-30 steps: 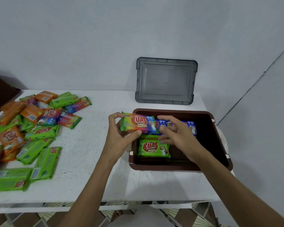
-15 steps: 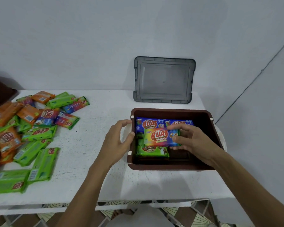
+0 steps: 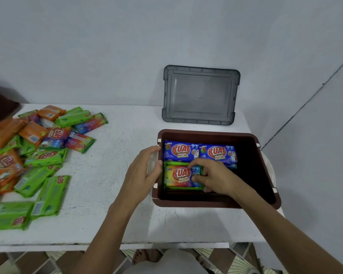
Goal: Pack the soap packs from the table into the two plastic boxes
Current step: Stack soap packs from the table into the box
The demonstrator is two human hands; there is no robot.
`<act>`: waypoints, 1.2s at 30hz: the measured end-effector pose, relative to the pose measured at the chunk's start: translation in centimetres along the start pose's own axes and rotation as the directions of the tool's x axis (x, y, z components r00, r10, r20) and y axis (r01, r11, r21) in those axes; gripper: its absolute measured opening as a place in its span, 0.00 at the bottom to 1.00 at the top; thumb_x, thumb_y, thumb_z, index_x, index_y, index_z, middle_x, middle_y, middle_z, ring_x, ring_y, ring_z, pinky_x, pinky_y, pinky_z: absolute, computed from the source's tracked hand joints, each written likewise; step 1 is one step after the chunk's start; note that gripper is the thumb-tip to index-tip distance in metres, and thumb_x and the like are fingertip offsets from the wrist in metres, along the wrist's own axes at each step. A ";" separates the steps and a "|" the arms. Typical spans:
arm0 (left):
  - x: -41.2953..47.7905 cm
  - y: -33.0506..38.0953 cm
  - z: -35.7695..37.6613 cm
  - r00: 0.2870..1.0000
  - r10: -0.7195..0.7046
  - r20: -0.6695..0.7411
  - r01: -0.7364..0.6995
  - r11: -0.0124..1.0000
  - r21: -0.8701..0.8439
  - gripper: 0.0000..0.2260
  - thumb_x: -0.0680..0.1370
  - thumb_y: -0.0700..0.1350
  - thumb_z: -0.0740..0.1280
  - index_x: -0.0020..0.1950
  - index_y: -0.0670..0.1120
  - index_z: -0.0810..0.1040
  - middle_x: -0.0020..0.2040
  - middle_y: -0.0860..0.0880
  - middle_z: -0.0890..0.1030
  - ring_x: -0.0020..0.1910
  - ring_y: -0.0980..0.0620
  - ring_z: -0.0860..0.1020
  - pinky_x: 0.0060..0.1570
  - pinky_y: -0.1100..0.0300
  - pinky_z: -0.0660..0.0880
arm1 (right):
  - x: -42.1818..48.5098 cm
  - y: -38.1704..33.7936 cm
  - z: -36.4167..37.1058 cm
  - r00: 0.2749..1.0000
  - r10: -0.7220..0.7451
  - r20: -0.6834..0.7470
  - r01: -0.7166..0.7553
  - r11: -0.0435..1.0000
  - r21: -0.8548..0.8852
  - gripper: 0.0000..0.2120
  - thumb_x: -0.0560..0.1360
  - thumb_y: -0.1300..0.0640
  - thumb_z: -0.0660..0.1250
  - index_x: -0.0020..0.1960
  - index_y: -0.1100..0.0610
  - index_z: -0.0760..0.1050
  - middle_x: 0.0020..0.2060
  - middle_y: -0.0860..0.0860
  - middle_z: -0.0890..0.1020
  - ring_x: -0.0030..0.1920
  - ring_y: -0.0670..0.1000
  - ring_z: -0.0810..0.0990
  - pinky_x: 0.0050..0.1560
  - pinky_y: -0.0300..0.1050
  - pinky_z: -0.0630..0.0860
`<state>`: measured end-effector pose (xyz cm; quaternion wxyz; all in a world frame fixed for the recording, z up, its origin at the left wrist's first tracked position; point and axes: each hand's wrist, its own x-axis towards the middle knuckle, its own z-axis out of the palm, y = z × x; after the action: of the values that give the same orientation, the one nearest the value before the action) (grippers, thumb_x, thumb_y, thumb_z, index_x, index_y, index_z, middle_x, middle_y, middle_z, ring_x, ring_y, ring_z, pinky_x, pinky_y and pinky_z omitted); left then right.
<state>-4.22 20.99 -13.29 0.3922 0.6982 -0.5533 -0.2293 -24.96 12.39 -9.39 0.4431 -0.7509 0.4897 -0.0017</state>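
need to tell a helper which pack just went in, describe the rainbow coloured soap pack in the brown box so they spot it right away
Find the brown box at the right end of the white table, in front of the grey lid leaning on the wall. Inside, by its left wall, the rainbow pack lies on a green pack, under the right hand. Its yellow-to-pink wrapper sets it apart from the two blue packs behind it.

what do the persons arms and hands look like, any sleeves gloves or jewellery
Both arms are bare from the lower edge of the picture up to the fingers: no sleeves in view. The left hand and the right hand wear no gloves, and no watch, bracelet or ring shows on either wrist or on the visible fingers. No marks or tattoos can be made out. Fingernails look short and unpainted where visible.
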 end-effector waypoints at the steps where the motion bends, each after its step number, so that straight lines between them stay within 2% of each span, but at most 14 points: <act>1: 0.0 -0.1 0.0 1.000 0.000 -0.003 0.000 1.000 -0.007 0.21 0.78 0.59 0.58 0.69 0.54 0.69 0.67 0.57 0.73 0.55 0.71 0.70 0.49 0.76 0.65 | 0.1 0.0 0.0 1.000 -0.013 -0.010 0.013 0.998 -0.054 0.14 0.77 0.55 0.68 0.61 0.46 0.72 0.54 0.49 0.75 0.38 0.43 0.78 0.34 0.38 0.80; 4: 0.1 -0.3 0.1 1.000 0.010 -0.003 -0.010 1.000 -0.008 0.20 0.78 0.59 0.58 0.69 0.54 0.69 0.67 0.58 0.72 0.56 0.72 0.69 0.50 0.76 0.66 | 0.0 0.2 -0.1 0.998 -0.057 0.007 0.058 0.991 -0.118 0.14 0.78 0.54 0.66 0.63 0.46 0.71 0.57 0.49 0.76 0.41 0.42 0.78 0.39 0.39 0.82; 6: 0.1 -0.5 0.2 1.000 0.023 -0.005 -0.023 1.000 -0.012 0.21 0.77 0.59 0.57 0.69 0.55 0.69 0.66 0.59 0.72 0.57 0.72 0.69 0.50 0.76 0.66 | -0.1 0.4 -0.3 0.996 -0.080 0.037 0.086 0.976 -0.201 0.16 0.79 0.52 0.65 0.65 0.45 0.70 0.62 0.49 0.76 0.48 0.43 0.78 0.43 0.39 0.81; 8: 0.0 -0.7 0.2 0.999 0.033 -0.007 -0.033 0.999 -0.019 0.21 0.77 0.60 0.57 0.69 0.57 0.68 0.65 0.62 0.71 0.58 0.71 0.70 0.51 0.75 0.66 | 0.0 0.2 -0.7 0.995 -0.087 0.054 0.100 0.946 -0.308 0.18 0.79 0.49 0.64 0.68 0.45 0.68 0.64 0.48 0.76 0.55 0.45 0.78 0.50 0.44 0.82; 10: -0.1 -0.9 0.0 0.998 0.060 -0.006 -0.060 0.998 -0.022 0.20 0.78 0.61 0.57 0.68 0.59 0.68 0.64 0.66 0.69 0.59 0.72 0.70 0.52 0.77 0.67 | 0.1 -0.7 -1.1 0.995 -0.092 0.034 0.097 0.902 -0.421 0.20 0.80 0.46 0.62 0.71 0.45 0.67 0.63 0.49 0.78 0.56 0.46 0.79 0.54 0.49 0.81; 12: -0.3 -1.1 -0.5 0.994 0.107 0.008 -0.107 0.994 -0.025 0.16 0.80 0.57 0.59 0.68 0.60 0.68 0.64 0.69 0.69 0.63 0.71 0.69 0.53 0.79 0.67 | 0.3 -2.2 -1.4 0.990 -0.134 -0.033 0.101 0.867 -0.488 0.21 0.80 0.45 0.60 0.72 0.45 0.66 0.56 0.49 0.82 0.53 0.47 0.80 0.55 0.49 0.80; 15: -0.8 -2.5 -2.0 0.992 0.126 -0.005 -0.126 0.992 0.012 0.13 0.81 0.52 0.61 0.66 0.57 0.73 0.66 0.64 0.71 0.64 0.66 0.71 0.58 0.75 0.68 | 0.8 -5.4 -1.2 0.955 -0.267 -0.130 0.181 0.870 -0.459 0.18 0.80 0.46 0.59 0.69 0.45 0.68 0.42 0.48 0.84 0.42 0.44 0.82 0.47 0.44 0.80; 19: -1.6 -5.9 -5.8 0.991 0.080 -0.104 -0.070 0.993 0.096 0.11 0.80 0.49 0.64 0.62 0.53 0.78 0.62 0.59 0.76 0.58 0.63 0.75 0.56 0.72 0.70 | 3.3 -9.8 0.8 0.887 -0.417 -0.197 0.333 0.875 -0.352 0.13 0.79 0.48 0.62 0.63 0.45 0.74 0.38 0.43 0.81 0.37 0.40 0.79 0.47 0.42 0.79; 22: -2.2 -9.2 -9.8 0.984 0.005 -0.176 0.027 0.983 0.182 0.12 0.79 0.52 0.62 0.61 0.52 0.78 0.60 0.56 0.78 0.58 0.60 0.75 0.57 0.64 0.71 | 6.2 -13.0 3.7 0.827 -0.518 -0.221 0.447 0.842 -0.303 0.11 0.79 0.51 0.63 0.60 0.48 0.76 0.39 0.45 0.80 0.36 0.45 0.78 0.45 0.46 0.78; 24: -2.3 -11.4 -12.2 0.972 -0.027 -0.231 0.082 0.969 0.234 0.13 0.78 0.53 0.62 0.60 0.51 0.78 0.60 0.54 0.79 0.59 0.56 0.75 0.57 0.58 0.73 | 8.5 -14.9 5.6 0.831 -0.529 -0.169 0.462 0.827 -0.320 0.12 0.79 0.51 0.62 0.62 0.48 0.75 0.44 0.48 0.80 0.40 0.46 0.78 0.47 0.46 0.77; 27: -2.0 -14.6 -16.0 0.949 -0.082 -0.305 0.187 0.924 0.333 0.11 0.77 0.44 0.68 0.59 0.47 0.79 0.59 0.49 0.79 0.57 0.48 0.76 0.55 0.55 0.72 | 12.5 -18.1 9.2 0.854 -0.518 -0.044 0.465 0.799 -0.382 0.16 0.80 0.50 0.60 0.66 0.48 0.72 0.51 0.51 0.79 0.46 0.49 0.78 0.49 0.45 0.75; 30: -0.7 -17.7 -19.3 0.955 -0.077 -0.286 0.210 0.855 0.474 0.14 0.74 0.40 0.70 0.60 0.45 0.79 0.57 0.45 0.79 0.56 0.44 0.77 0.54 0.52 0.72 | 16.7 -20.3 12.8 0.849 -0.525 0.059 0.485 0.731 -0.481 0.19 0.80 0.50 0.60 0.70 0.49 0.68 0.54 0.55 0.77 0.53 0.56 0.78 0.51 0.48 0.75; 32: 0.1 -19.5 -20.9 0.964 -0.096 -0.249 0.220 0.813 0.539 0.16 0.75 0.44 0.70 0.62 0.48 0.77 0.61 0.46 0.78 0.60 0.43 0.75 0.59 0.48 0.70 | 19.4 -21.2 15.0 0.856 -0.506 0.106 0.480 0.702 -0.526 0.22 0.80 0.49 0.61 0.73 0.50 0.65 0.56 0.58 0.75 0.56 0.59 0.76 0.53 0.50 0.75; 36: 1.8 -21.6 -23.1 0.954 -0.250 -0.165 0.298 0.728 0.618 0.20 0.79 0.56 0.62 0.70 0.54 0.69 0.71 0.48 0.70 0.71 0.45 0.65 0.69 0.43 0.57 | 22.7 -22.3 18.0 0.876 -0.456 0.160 0.463 0.698 -0.547 0.27 0.78 0.45 0.63 0.75 0.48 0.61 0.63 0.61 0.72 0.61 0.64 0.71 0.58 0.54 0.72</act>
<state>26.54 27.84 -16.83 0.1139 0.8708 -0.4746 -0.0593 11.08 10.50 -15.19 0.1868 -0.9461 0.2618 0.0385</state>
